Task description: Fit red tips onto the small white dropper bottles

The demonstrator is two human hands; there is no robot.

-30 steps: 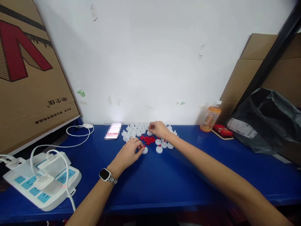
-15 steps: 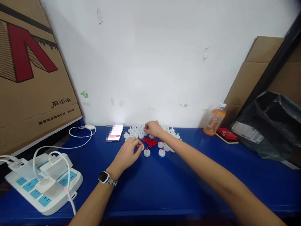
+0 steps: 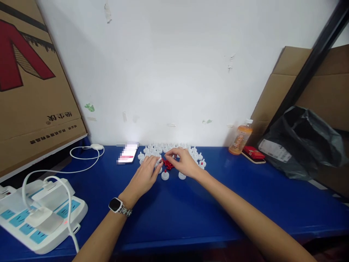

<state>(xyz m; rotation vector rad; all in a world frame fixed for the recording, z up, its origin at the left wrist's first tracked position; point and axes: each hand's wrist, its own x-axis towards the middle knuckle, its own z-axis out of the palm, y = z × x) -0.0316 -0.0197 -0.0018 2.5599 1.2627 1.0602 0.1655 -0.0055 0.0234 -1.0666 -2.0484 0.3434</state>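
Note:
My left hand (image 3: 145, 173) is closed, with a white nozzle cap (image 3: 159, 161) pinched between thumb and fingers. Just to its right, my right hand (image 3: 185, 162) curls over a small pile of red tips (image 3: 168, 165), its fingertips drawn together. Whatever those fingertips hold, if anything, is too small to make out. In front of the pile stands a white cap with a red tip (image 3: 165, 175), and another white cap (image 3: 182, 176) sits partly under my right hand. Several more white caps (image 3: 194, 154) are grouped behind and beside both hands, some hidden by them.
On the left lie a power strip (image 3: 58, 233) with plugs and cables, and a lit phone (image 3: 128, 153). An orange drink bottle (image 3: 240, 138), a red box (image 3: 253, 153) on another phone, and a black plastic bag (image 3: 302, 145) stand on the right. Cardboard (image 3: 35, 98) leans at left.
My right hand has come back from the rear caps toward my left hand and the red pile. A white cap now shows in my left fingers. The whole view has shifted slightly.

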